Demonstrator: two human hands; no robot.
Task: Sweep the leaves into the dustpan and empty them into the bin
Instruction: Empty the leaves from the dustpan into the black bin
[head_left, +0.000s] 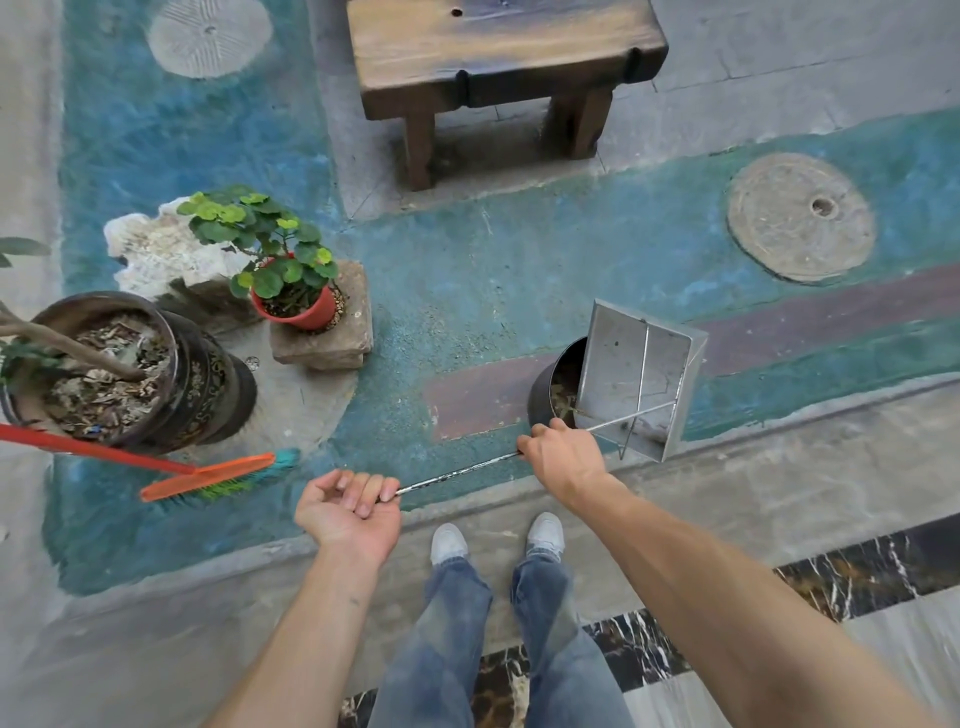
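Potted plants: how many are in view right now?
2. A large dark pot with a bare trunk stands at far left; a small red pot of green leaves sits on a stone block beside it. More may lie off-frame.

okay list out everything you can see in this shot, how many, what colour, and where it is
dustpan: 1, grey metal, tipped over the bin, long handle held by both hands
bin: 1, black, centre right on the floor, leaves inside
broom: 1, orange with green-blue bristles, left, head on the floor
large pot: 1, dark patterned, far left, holds a trunk and dry debris
potted plant: 1, red pot, green leaves, on a stone block
pale rock: 1, whitish, behind the plant
wooden bench: 1, brown, top centre
round floor covers: 2, grey, top left and right
left hand: 1, pinches the handle end
right hand: 1, grips the handle nearer the pan
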